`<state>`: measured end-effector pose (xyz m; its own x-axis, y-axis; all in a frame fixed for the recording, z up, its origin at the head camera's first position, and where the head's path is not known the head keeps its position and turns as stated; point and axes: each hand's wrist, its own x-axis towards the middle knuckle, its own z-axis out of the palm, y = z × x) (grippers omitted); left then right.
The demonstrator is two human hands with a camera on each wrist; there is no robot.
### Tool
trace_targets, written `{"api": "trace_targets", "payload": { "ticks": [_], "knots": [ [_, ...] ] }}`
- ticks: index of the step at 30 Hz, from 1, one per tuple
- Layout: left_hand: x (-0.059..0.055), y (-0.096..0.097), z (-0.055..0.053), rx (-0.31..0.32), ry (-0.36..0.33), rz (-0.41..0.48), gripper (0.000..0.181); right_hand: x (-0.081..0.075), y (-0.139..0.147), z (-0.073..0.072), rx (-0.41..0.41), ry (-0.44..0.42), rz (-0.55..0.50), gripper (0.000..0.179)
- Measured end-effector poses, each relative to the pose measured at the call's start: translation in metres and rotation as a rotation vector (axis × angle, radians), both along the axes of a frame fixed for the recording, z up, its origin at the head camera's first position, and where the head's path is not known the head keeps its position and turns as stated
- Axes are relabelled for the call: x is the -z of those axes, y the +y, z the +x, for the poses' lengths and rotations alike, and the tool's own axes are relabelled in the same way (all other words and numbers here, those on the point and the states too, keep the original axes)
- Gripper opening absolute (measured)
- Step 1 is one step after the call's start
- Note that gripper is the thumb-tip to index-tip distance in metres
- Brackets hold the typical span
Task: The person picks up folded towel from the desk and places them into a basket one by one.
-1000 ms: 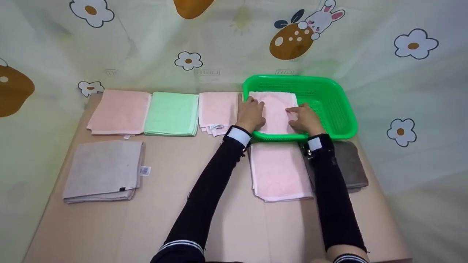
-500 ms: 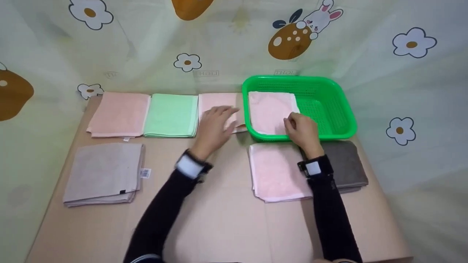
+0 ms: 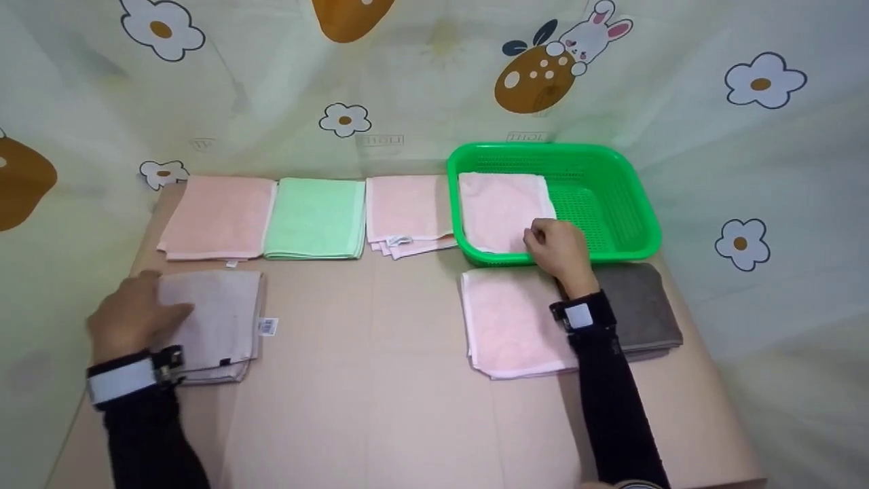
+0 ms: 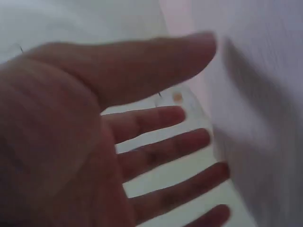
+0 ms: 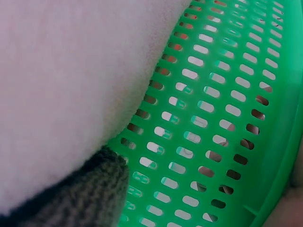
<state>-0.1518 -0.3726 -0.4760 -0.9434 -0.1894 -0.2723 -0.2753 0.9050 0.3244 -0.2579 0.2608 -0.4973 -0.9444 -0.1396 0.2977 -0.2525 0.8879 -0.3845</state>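
My left hand [image 3: 132, 316] is over the left side of the folded light grey towel [image 3: 220, 312], thumb and fingers spread. In the left wrist view the thumb [image 4: 156, 66] casts a shadow on the towel and nothing lies in the palm. At the near rim of the green basket [image 3: 641, 197] is my right hand [image 3: 560, 248], its fingers bent beside a folded pink towel [image 3: 502, 207] inside. Whether they pinch anything is hidden. The right wrist view shows the basket's perforated wall [image 5: 218, 78] close up, with a bit of skin past its rim.
Along the table's back lie a folded peach towel [image 3: 217, 217], a green towel [image 3: 316, 217] and another pink towel [image 3: 407, 207]. In front of the basket are a larger pink towel [image 3: 512, 326] and a dark grey towel [image 3: 638, 302]. A printed curtain [image 3: 421, 75] hangs behind.
My left hand has left the pink towel in the basket and swung left to the light grey towel. My right hand has drawn back slightly to the near rim, its fingers now bent.
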Motion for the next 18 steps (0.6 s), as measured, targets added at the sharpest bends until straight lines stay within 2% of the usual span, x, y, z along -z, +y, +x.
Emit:
{"api": "trace_targets", "payload": {
  "ticks": [3, 6, 10, 13, 18],
  "knots": [
    [0.001, -0.026, 0.008, -0.046, -0.125, 0.032, 0.1, 0.0, -0.003, -0.002, -0.005, -0.012, -0.003, 0.035],
    [0.001, -0.041, 0.011, -0.077, -0.225, 0.09, 0.111, -0.001, -0.005, -0.003, -0.01, -0.014, -0.007, 0.036],
    [0.005, -0.047, 0.006, -0.051, -0.322, 0.133, 0.119, -0.002, -0.005, -0.004, -0.009, -0.007, -0.003, 0.035],
    [0.011, -0.036, -0.001, -0.001, -0.332, 0.141, 0.117, -0.002, -0.003, -0.002, -0.003, -0.016, 0.01, 0.035],
    [0.023, 0.009, -0.016, 0.101, -0.302, 0.131, 0.08, -0.001, 0.001, -0.001, 0.005, -0.027, 0.025, 0.034]
  ]
}}
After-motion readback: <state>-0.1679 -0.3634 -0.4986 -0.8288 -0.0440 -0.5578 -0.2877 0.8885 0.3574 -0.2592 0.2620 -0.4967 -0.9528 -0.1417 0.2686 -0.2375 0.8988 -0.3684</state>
